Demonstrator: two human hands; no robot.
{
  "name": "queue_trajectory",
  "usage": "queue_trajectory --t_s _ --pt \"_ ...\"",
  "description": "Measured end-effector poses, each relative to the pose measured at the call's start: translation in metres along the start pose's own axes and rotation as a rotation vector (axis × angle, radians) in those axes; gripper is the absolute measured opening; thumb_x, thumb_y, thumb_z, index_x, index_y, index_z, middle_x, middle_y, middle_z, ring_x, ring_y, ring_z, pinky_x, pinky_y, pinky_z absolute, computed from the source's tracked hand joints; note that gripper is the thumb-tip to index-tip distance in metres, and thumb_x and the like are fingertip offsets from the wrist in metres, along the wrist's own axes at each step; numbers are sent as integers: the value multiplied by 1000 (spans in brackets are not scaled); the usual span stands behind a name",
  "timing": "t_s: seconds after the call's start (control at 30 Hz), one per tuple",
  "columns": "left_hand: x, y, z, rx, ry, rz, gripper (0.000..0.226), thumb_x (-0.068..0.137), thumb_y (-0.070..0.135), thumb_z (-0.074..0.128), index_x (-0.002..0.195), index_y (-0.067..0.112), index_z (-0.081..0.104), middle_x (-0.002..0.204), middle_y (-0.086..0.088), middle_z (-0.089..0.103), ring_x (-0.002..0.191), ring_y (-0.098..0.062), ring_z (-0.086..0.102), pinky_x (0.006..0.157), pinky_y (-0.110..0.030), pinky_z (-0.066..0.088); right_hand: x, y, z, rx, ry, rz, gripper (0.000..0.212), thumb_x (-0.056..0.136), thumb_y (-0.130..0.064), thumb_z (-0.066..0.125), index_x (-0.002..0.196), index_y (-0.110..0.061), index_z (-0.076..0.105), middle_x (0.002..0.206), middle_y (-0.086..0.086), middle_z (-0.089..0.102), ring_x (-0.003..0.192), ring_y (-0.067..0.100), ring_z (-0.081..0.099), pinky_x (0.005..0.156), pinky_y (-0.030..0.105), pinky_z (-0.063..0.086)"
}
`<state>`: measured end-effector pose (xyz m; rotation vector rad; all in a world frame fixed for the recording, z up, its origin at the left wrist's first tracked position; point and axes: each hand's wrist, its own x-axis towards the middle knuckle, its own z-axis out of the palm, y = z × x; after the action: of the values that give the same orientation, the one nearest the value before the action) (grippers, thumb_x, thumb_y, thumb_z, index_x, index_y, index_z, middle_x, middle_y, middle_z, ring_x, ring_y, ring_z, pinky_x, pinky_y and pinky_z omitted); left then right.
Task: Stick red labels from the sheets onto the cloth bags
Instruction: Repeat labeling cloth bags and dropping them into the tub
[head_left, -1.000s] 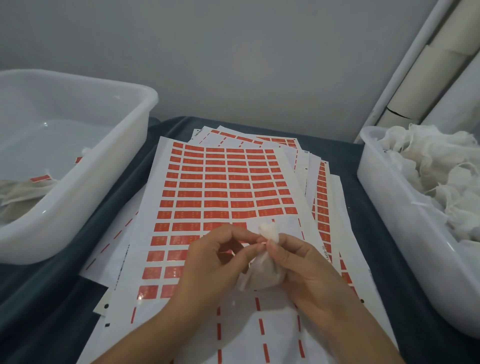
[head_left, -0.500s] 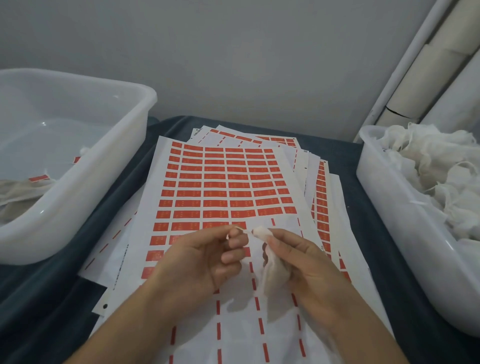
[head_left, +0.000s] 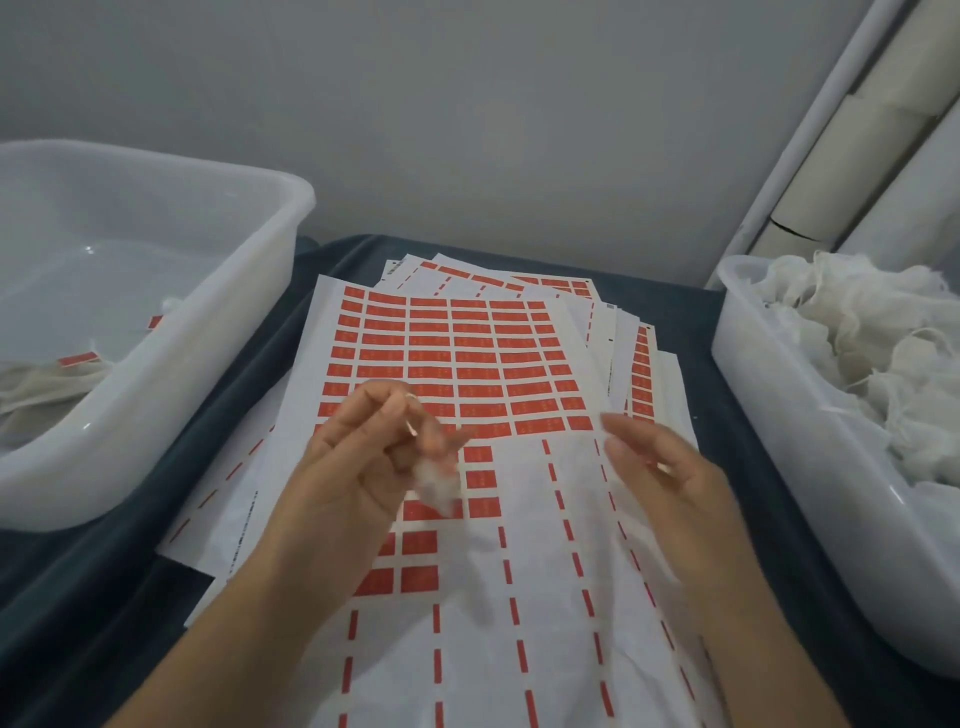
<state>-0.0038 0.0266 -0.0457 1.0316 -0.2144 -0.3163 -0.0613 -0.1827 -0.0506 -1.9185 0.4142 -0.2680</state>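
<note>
A stack of white sheets (head_left: 457, 364) covered in rows of red labels lies on the dark cloth in front of me. My left hand (head_left: 358, 462) is raised over the top sheet and holds a small white cloth bag (head_left: 436, 483) by its drawstring; the bag is blurred by motion. My right hand (head_left: 660, 467) hovers over the right part of the sheet, fingers relaxed and holding nothing. The lower half of the top sheet shows mostly bare backing with thin red strips.
A white plastic tub (head_left: 171, 395) at the left holds a few cloth bags (head_left: 47, 379) with red labels. Another white tub (head_left: 769, 415) at the right is heaped with white cloth bags (head_left: 872, 343). Cardboard tubes (head_left: 852, 171) lean at the back right. A grey wall stands behind.
Both hands held the bag together before. Now the right hand has let go and moved right, and the left hand has carried the bag to the left.
</note>
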Motion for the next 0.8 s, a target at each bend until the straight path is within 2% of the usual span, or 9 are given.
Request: queue_trajectory --t_s 0.07,0.1,0.13,0.17,0.27,0.37,0.63,0.73,0.8 --pt "-3 2 0 72 108 77 30 59 55 75 68 26 69 64 7 63 59 -12 61 71 -18 51 6 4 -8 -262 59 45 32 78 -50 57 108 -40 52 120 -21 54 99 2 57 86 27 48" --pt "-3 2 -1 144 155 104 26 61 54 69 71 30 72 68 12 66 63 -13 61 81 -29 56 8 6 -10 -369 42 84 38 82 -47 58 118 -38 49 127 -14 53 106 9 56 92 34 46" --pt "-3 0 -1 267 179 135 24 63 54 63 75 37 73 76 18 68 72 -10 63 91 -37 34 10 8 -11 -431 19 118 44 83 -46 58 124 -36 46 132 -10 52 111 14 56 95 38 45" --pt "-3 -1 0 431 186 162 23 64 56 58 79 46 72 85 23 68 82 -5 63 80 -25 54 10 9 -11 -453 -2 140 49 83 -47 58 128 -35 44 133 -8 52 112 16 55 96 39 45" --pt "0 -15 2 1080 68 166 22 68 59 52 89 59 61 83 32 54 84 -4 56 83 -21 50 9 9 -10 -476 -34 159 58 80 -51 59 132 -35 39 135 -9 50 114 16 54 98 40 43" --pt "0 -35 1 1445 -74 169 33 82 49 55 114 43 60 92 35 37 84 7 43 78 -1 33 8 9 -12 -516 -33 181 59 79 -51 61 132 -35 40 136 -8 50 118 19 54 98 42 43" --pt "0 -44 0 1681 -103 190 59 73 72 49 124 42 51 116 29 41 93 3 21 80 -8 14 12 1 -26 -45 -45 262 51 72 -39 72 116 -40 46 116 -14 57 95 15 62 78 37 53" --pt "-1 -44 -2 1656 -100 203 59 73 73 49 122 42 53 117 27 44 94 2 23 86 -12 15 8 0 -35 245 -259 354 67 60 -34 76 122 -34 53 109 -4 70 86 26 71 62 37 56" --pt "-1 -43 -3 1619 -116 229 61 71 73 49 122 40 55 118 23 48 94 2 26 87 -13 17 4 -1 -33 212 -415 363 66 58 -34 76 120 -33 53 104 -2 72 87 28 71 72 45 57"
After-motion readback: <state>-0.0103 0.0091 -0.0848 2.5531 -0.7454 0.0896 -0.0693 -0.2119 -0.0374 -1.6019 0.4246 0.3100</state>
